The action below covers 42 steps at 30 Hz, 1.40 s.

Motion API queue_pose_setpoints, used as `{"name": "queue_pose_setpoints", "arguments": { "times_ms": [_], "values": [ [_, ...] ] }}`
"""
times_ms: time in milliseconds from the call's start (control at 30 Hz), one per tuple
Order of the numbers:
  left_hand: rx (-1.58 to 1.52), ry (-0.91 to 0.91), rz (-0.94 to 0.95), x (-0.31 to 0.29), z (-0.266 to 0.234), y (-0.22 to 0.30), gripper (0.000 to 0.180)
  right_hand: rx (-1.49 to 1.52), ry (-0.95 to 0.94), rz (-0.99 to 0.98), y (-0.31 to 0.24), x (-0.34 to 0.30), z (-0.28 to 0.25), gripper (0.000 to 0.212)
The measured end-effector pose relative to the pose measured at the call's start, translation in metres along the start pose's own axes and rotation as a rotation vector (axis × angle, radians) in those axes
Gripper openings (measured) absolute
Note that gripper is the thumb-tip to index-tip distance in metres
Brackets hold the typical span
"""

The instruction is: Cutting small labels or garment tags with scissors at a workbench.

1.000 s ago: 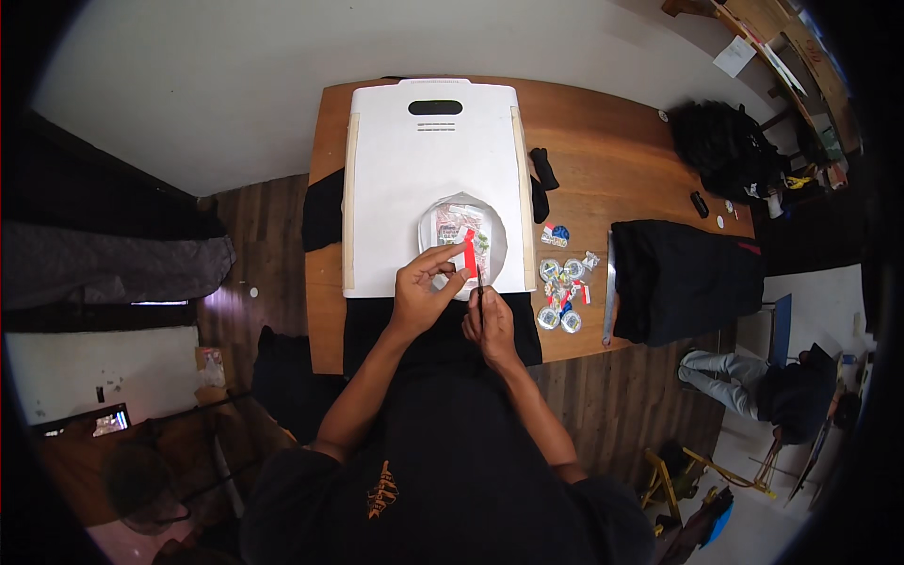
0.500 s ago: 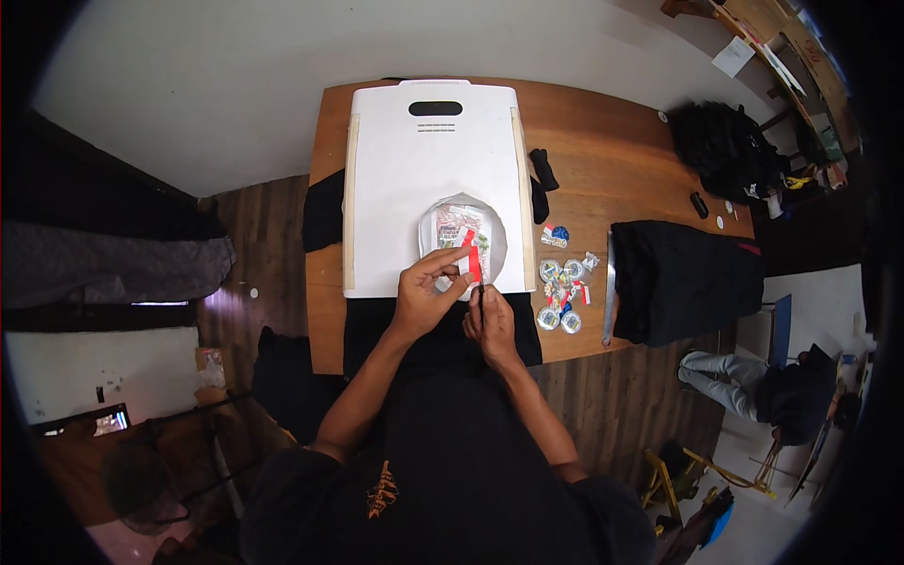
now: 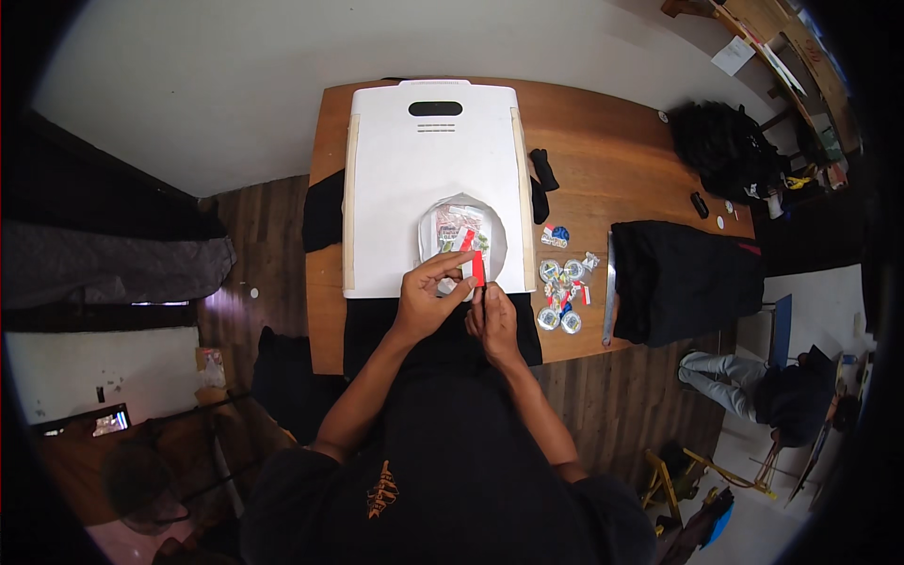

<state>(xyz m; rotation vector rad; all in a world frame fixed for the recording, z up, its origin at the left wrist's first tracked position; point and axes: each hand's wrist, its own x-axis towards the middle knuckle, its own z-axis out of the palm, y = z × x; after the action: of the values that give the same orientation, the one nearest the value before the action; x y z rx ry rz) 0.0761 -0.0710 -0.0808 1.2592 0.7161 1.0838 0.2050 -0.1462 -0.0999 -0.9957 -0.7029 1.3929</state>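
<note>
My left hand [image 3: 428, 297] is pinched closed on a small red-and-white strip [image 3: 477, 268], held upright over the near part of a white board. Close beside it, my right hand [image 3: 492, 320] is closed, its thumb and fingertips just under the strip's lower end. A thin dark tool shows at those fingertips, too small to name. Beneath the hands, a round pale, thin-walled container [image 3: 499, 235] holds printed red, white and green pieces [image 3: 450, 226]. The white board [image 3: 433, 179] has an oval handle slot and wooden strips along its sides.
The wooden table [image 3: 603, 160] carries several round clear-and-silver packets [image 3: 549, 271] with red-and-white scraps right of the board. Folded black cloth [image 3: 687, 282] lies farther right beside a metal ruler [image 3: 610, 292]. A black bag [image 3: 725, 151] sits at the far right. Another person [image 3: 791, 395] is at lower right.
The strip in my left hand has turned and shifted slightly right, its red part now showing shorter and broader. My right hand has dropped slightly, and the dark tool shows less.
</note>
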Motion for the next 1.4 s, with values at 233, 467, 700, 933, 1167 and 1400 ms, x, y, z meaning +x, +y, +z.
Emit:
{"name": "queue_pose_setpoints", "arguments": {
  "times_ms": [233,467,700,933,1167,1400],
  "values": [
    [-0.007,-0.017,-0.017,-0.002,0.0,-0.003,0.045,-0.005,0.004,-0.011,-0.001,0.002,-0.001,0.038],
    [0.012,-0.037,-0.027,-0.003,0.002,0.002,0.047,0.004,0.007,-0.004,-0.004,0.003,-0.002,0.038],
    [0.007,-0.049,-0.008,-0.003,0.001,0.003,0.047,-0.002,0.019,0.013,-0.009,0.003,0.001,0.038],
    [0.053,-0.047,-0.001,-0.003,0.002,0.005,0.045,0.02,0.036,0.022,-0.011,0.003,0.001,0.037],
    [0.029,-0.019,0.014,-0.003,0.003,0.004,0.044,0.029,0.044,0.001,-0.007,0.004,-0.003,0.038],
    [0.004,0.048,0.009,0.007,0.002,0.015,0.043,0.04,-0.04,0.023,-0.003,-0.008,-0.003,0.038]
  ]
}}
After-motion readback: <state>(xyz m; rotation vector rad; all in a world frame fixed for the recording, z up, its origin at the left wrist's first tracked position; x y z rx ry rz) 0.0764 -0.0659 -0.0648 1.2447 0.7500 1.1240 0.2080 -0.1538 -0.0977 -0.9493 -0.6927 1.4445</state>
